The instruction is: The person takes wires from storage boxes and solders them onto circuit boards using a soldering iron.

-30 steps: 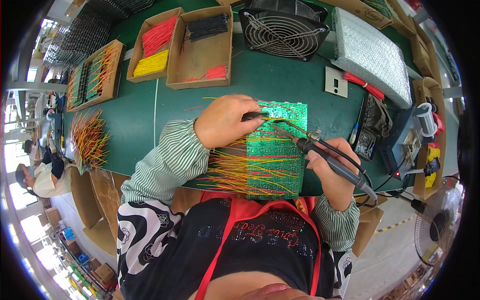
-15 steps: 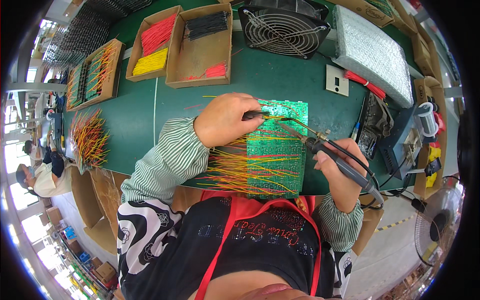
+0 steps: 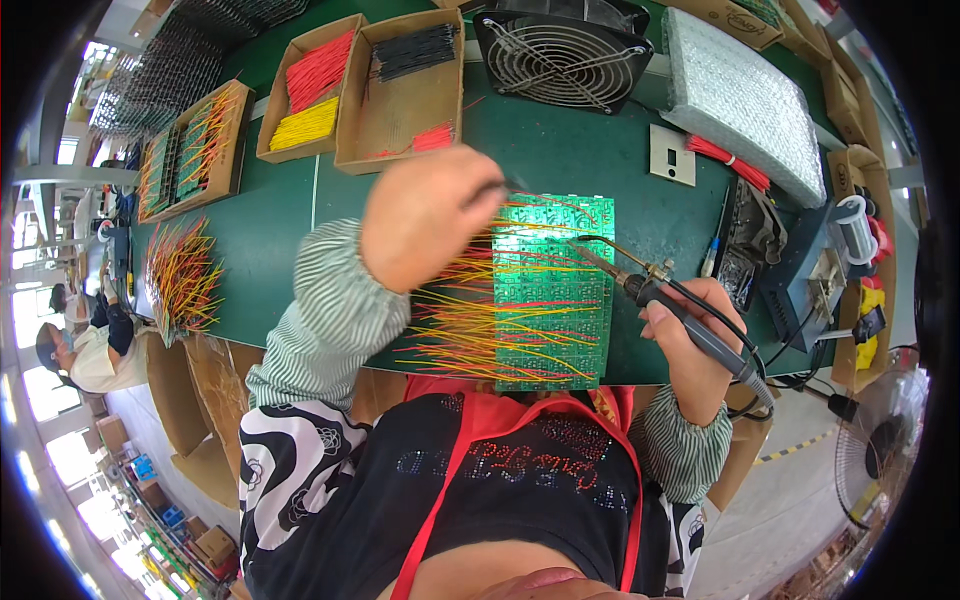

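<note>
My right hand (image 3: 688,362) grips a grey-handled soldering iron (image 3: 722,350) with a thin bent tube along it. Its tip points at the upper part of a green circuit board panel (image 3: 545,290). Red and yellow wires (image 3: 455,330) stick out from the panel toward the left in rows. Above the panel's upper left corner, my left hand (image 3: 425,215) is smeared by motion. Closed fingers there hold a slim black tool (image 3: 487,192), too blurred to name more exactly.
Cardboard boxes of red, yellow and black wires (image 3: 415,52) stand at the back. A wired-board bundle (image 3: 183,278) lies left. Behind the panel are a black fan (image 3: 565,62) and a bubble-wrapped pack (image 3: 740,100). A blue soldering unit (image 3: 800,265) and solder spool (image 3: 855,230) stand right.
My left hand has moved up and left, off the panel, with the black tool. The soldering iron has barely shifted, its tip still over the panel.
</note>
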